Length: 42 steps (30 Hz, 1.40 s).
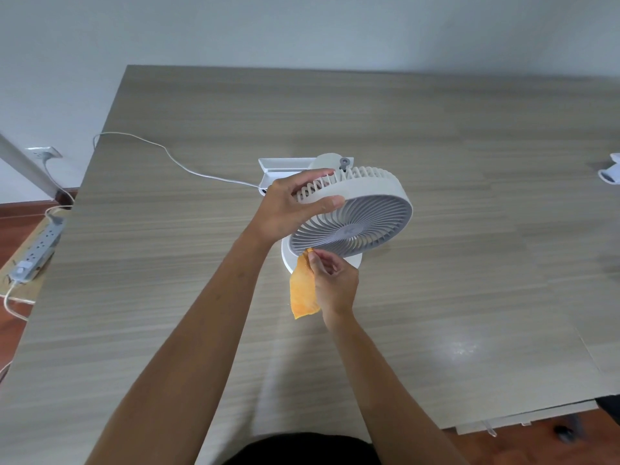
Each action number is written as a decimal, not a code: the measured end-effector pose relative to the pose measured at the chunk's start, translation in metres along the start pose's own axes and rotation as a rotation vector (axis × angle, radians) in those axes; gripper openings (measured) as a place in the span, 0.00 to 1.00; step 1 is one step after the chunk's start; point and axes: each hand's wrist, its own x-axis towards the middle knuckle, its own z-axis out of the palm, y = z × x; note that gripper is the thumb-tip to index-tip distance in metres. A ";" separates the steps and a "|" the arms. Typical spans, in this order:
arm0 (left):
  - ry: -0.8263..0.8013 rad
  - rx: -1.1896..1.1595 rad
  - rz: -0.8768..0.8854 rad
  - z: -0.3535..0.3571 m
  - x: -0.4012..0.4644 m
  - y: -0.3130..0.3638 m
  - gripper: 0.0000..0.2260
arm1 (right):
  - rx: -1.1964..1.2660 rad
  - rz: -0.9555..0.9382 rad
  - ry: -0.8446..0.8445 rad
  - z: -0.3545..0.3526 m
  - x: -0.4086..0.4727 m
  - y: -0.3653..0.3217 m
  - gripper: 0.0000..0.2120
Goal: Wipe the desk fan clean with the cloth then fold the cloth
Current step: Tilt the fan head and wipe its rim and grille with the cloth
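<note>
low in the centre of the frame, the right hand [332, 283] pinches a thin orange cloth [303, 293] between thumb and curled fingers, its upper tip pressed to the lower left rim of the grille while the rest hangs loose toward the wood-grain tabletop [167, 263]. just above, the left hand [295, 203] curls over the top left edge of the round white desk fan with a grey slatted front grille [352, 223], fingers on the ribbed back and thumb on the rim, tilting the head down toward the camera; the fan's round white base sits on the table beneath it, at frame centre. to wipe well here, it seems best to keep that steadying grip firm, push the cloth tip into each slat, and work round the rim, bunching more cloth under the fingers so it does not merely trail. behind the fan lies a flat white tray [285, 169], and a thin white cable [167, 152] runs toward the upper left, where a grey power strip [37, 250] lies on the floor.
</note>
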 end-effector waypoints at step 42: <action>0.009 0.029 -0.010 0.003 -0.001 0.002 0.21 | 0.167 0.222 -0.032 -0.013 0.002 0.005 0.04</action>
